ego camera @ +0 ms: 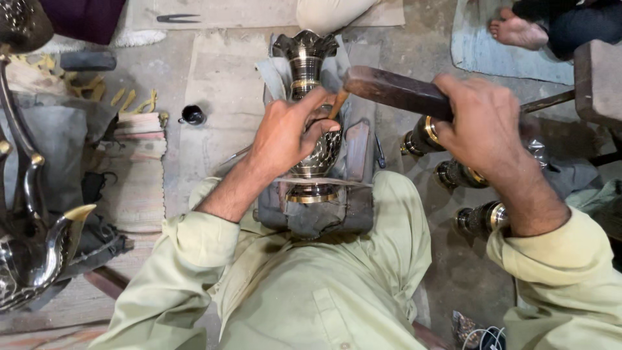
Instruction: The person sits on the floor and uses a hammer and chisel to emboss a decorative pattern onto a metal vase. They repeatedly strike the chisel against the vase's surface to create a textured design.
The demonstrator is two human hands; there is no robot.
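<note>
Resting along the person's lap on a grey padded cloth (pixel 363 194), the engraved metal vase (pixel 311 110) lies with its scalloped mouth pointing away and its ringed foot near the body. The left hand (pixel 285 133) presses down on the vase's belly, fingers closed around a thin wooden-handled chisel (pixel 337 102) whose tip meets the metal. The right hand (pixel 483 126) is wrapped tight around a dark wooden mallet (pixel 389 89), its head held just beside the chisel's upper end; whether they touch cannot be told. The left hand covers much of the vase's middle. To the right, partly behind the right forearm, three similar brass-banded vases (pixel 453 174) lie on the floor. Left of the lap sit a small black pot (pixel 192 115), a folded striped cloth (pixel 139 162) and a shiny spouted vessel (pixel 39 253). Another person's bare foot (pixel 517 29) rests on a mat at the top right.
</note>
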